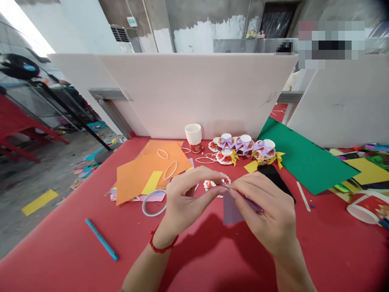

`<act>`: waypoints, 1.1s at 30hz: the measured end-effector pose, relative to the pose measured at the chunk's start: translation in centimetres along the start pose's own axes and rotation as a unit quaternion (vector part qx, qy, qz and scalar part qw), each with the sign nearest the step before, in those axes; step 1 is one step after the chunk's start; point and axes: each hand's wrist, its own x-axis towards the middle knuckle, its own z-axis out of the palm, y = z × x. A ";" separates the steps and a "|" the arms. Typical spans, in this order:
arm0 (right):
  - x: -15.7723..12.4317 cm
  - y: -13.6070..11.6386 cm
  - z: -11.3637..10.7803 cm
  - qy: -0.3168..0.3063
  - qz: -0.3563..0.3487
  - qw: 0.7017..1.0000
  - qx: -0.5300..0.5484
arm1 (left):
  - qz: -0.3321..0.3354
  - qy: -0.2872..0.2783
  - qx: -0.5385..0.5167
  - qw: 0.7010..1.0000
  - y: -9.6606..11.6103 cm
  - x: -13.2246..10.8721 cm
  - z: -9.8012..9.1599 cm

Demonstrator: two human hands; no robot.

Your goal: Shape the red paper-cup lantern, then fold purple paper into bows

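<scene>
2 hands [185, 196] [269, 205] pinching a small purple piece [225, 186], probably paper, above a purple sheet [232, 211], red table [146, 247]

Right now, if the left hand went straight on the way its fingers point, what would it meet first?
The right hand, most likely: the left hand points at its fingertips, with a small purple piece between them. They look very close, though depth is unclear from this view.

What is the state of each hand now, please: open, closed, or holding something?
Left hand: closed, pinching a small purple piece.
Right hand: closed, pinching the same piece.
</scene>
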 end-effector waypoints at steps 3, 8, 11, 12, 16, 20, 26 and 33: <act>-0.1 0.1 -0.1 -0.010 -0.005 1.000 -0.006 | 0.005 -0.029 0.015 0.999 0.1 0.0 -0.3; -0.2 0.1 -0.3 -0.014 -0.007 1.000 -0.008 | -0.012 -0.035 0.000 0.999 0.4 -0.1 -0.4; -0.3 0.0 -0.3 -0.013 -0.010 1.000 -0.005 | -0.028 -0.041 -0.008 0.999 0.6 -0.2 -0.3; -0.3 0.0 -0.3 -0.011 -0.011 1.000 -0.001 | -0.033 -0.044 -0.008 0.998 0.7 -0.1 -0.3; -0.3 0.0 -0.3 -0.013 -0.006 1.000 0.011 | -0.065 -0.053 -0.012 0.996 1.0 -0.2 -0.2; -0.3 0.1 -0.3 -0.021 0.004 1.000 -0.004 | -0.077 -0.042 -0.017 0.996 0.9 -0.3 -0.1; -0.4 0.2 -0.2 -0.022 0.006 1.000 -0.002 | -0.028 -0.045 -0.002 0.999 0.4 -0.4 -0.1; -0.5 -0.1 0.4 -0.032 0.033 0.999 0.009 | 0.012 -0.044 0.043 0.998 0.1 -1.0 0.7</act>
